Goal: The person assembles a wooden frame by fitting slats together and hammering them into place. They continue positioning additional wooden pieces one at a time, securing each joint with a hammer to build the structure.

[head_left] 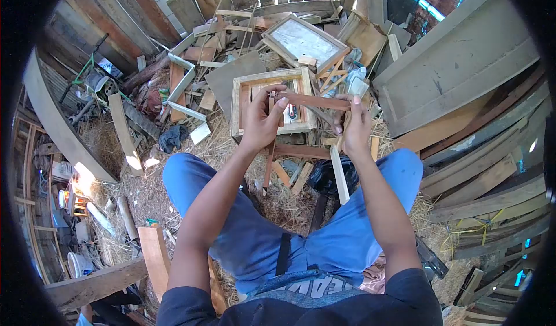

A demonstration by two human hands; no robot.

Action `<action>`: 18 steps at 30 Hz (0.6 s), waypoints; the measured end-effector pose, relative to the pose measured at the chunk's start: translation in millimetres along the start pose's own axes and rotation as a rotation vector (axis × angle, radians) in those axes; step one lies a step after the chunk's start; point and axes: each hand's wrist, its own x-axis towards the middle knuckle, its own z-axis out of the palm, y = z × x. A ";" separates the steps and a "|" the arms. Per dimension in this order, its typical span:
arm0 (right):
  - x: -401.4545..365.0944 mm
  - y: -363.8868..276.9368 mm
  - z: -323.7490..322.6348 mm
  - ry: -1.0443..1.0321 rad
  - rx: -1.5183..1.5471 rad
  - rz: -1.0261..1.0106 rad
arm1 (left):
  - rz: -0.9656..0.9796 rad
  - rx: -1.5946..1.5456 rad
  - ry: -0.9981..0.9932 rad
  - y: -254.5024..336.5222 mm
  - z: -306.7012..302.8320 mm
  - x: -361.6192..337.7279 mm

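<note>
Between fingers (357, 108), reddish-brown wooden strip (317, 101).

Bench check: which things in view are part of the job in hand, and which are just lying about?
In the job:
- reddish-brown wooden strip, held between left hand and right hand
- probably the small dark-and-red tool within the pale square wooden frame

Apparently lying about:
- wood-framed whitish panel
- crumpled black plastic on the straw

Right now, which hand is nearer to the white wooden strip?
Right. The right hand is just above the white strip; the left hand is farther off, to its left.
</note>
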 end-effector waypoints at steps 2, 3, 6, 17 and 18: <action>-3.0 -2.2 1.7 0.020 -0.011 -0.015 | 0.005 0.014 -0.017 0.8 -0.6 -0.9; -4.5 -3.8 2.0 0.025 -0.036 -0.014 | 0.004 -0.020 -0.031 0.3 0.3 -1.5; -6.4 -2.7 -1.6 -0.008 -0.100 -0.067 | 0.005 -0.058 -0.056 -1.7 1.1 -4.0; -4.9 10.5 -12.0 0.034 -0.256 -0.275 | 0.104 0.097 -0.003 4.6 2.6 -11.0; -5.9 8.5 -10.7 0.036 -0.275 -0.297 | 0.098 0.106 -0.006 5.4 1.9 -11.3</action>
